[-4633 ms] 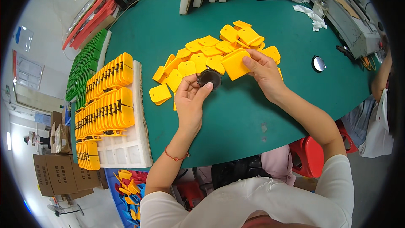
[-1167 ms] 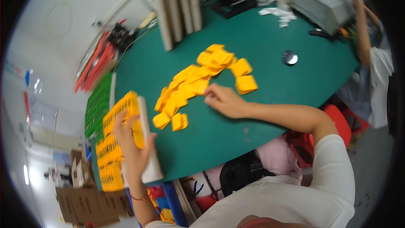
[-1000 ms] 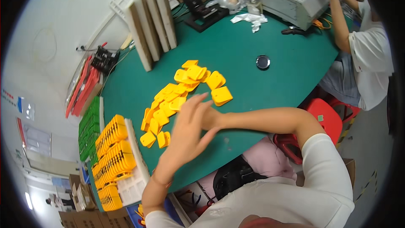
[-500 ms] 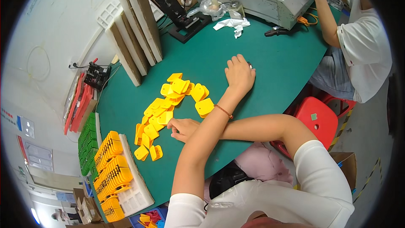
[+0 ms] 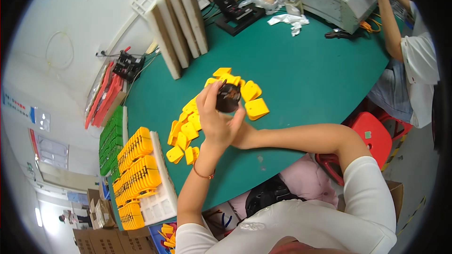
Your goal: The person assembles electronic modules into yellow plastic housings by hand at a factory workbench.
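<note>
My left hand is raised over the table, its fingers and thumb closed around a small, round black object with a brownish, glossy face. What kind of object it is, I cannot make out. My right hand lies low behind the left wrist, and its fingers are hidden. Beyond and beside both hands, loose yellow plastic clip pieces, square with rounded corners, lie in a curved heap. My left hand covers part of that heap.
Racks of yellow clips and green clips stand on white trays at the left. Upright boards, a black stand and a grey machine line the back. A co-worker's arm is at far right, near a red stool.
My left hand has drawn back from the middle of the table and risen, now showing the black object. My right hand has slipped behind it, away from the yellow pieces. The view has shifted.
</note>
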Available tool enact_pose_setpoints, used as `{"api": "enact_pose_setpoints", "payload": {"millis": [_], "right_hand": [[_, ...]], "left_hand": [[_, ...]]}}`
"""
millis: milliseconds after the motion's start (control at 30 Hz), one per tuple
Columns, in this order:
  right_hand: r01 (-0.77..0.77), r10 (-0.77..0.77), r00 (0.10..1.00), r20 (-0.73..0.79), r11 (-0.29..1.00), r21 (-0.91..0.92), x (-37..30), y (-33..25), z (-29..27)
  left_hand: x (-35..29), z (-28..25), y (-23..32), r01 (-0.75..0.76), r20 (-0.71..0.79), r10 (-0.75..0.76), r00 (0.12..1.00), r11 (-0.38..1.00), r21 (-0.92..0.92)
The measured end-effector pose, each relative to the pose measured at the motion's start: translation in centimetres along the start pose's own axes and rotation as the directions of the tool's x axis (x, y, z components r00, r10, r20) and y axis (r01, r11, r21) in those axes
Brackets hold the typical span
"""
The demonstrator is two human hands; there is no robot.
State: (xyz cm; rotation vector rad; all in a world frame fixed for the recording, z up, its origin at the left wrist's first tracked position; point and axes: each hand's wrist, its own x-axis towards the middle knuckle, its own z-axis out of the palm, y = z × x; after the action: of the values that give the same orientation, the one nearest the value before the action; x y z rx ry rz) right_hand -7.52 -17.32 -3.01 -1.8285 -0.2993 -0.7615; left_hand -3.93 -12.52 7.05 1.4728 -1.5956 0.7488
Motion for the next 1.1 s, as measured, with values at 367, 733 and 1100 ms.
{"api": "enact_pose_setpoints", "payload": {"millis": [367,733,1100], "right_hand": [[0.040,-0.038,0.992,-0.116,0.999,0.018,0.6,-3.5,-0.9],[0.034,-0.053,0.995,-0.079,0.975,-0.221,0.3,-3.4,0.7],[-0.417,0.417,0.909,-0.011,0.909,0.007,0.8,-3.8,-0.7]], "left_hand": [[-9.4,-6.1,-2.5,0.190,-0.036,-0.187,0.982,0.969,0.155],[-10.1,-5.5,-2.4,0.228,0.010,-0.231,0.973,0.965,0.126],[-9.9,-5.1,-1.8,0.521,0.154,-0.522,0.839,0.852,0.052]]}}
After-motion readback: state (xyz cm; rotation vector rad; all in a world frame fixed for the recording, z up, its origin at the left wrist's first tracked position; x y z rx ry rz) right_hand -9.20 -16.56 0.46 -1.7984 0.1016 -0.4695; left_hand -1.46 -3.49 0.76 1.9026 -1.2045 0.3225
